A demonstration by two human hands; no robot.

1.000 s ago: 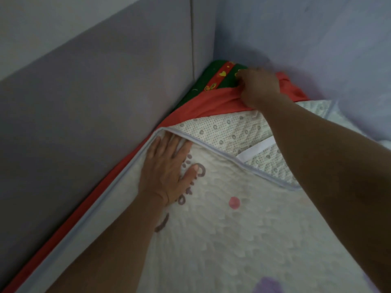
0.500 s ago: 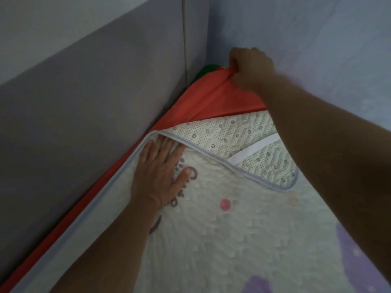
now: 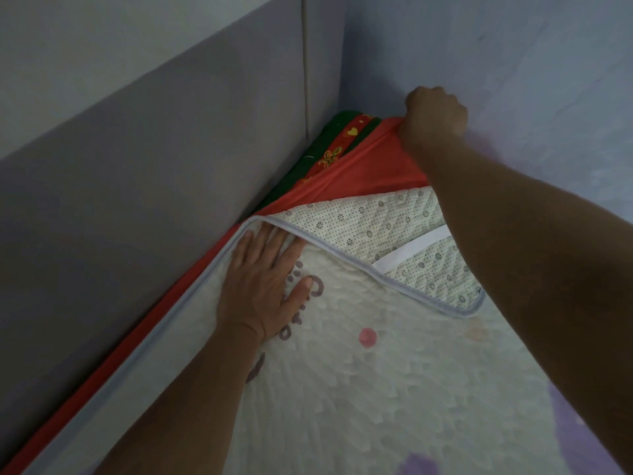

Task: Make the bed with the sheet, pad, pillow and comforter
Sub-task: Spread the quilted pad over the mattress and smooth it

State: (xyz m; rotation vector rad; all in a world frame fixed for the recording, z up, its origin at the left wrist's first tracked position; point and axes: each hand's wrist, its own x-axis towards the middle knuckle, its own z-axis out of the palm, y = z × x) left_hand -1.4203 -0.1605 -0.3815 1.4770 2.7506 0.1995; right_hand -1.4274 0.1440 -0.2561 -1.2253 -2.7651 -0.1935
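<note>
A white quilted pad (image 3: pixel 394 389) with pink and purple print covers the bed. Its far corner (image 3: pixel 404 241) is folded back, showing a dotted underside and a white elastic strap (image 3: pixel 411 253). My left hand (image 3: pixel 267 289) presses flat on the pad beside the fold, fingers spread. Under the pad lies a red sheet (image 3: pixel 370 173). My right hand (image 3: pixel 433 114) grips the sheet's corner in a fist and holds it up against the wall. The green and red patterned mattress (image 3: pixel 329 152) shows in the corner below the lifted sheet.
A grey padded headboard (image 3: pixel 154 149) runs along the left side of the bed. A pale blue wall (image 3: pixel 513 63) closes the far side, meeting the headboard in a tight corner. The red sheet's edge (image 3: pixel 113 368) shows between pad and headboard.
My right hand has kept hold of the red sheet corner and moved right along the wall, uncovering more of the patterned mattress corner. My left hand stays pressed on the pad.
</note>
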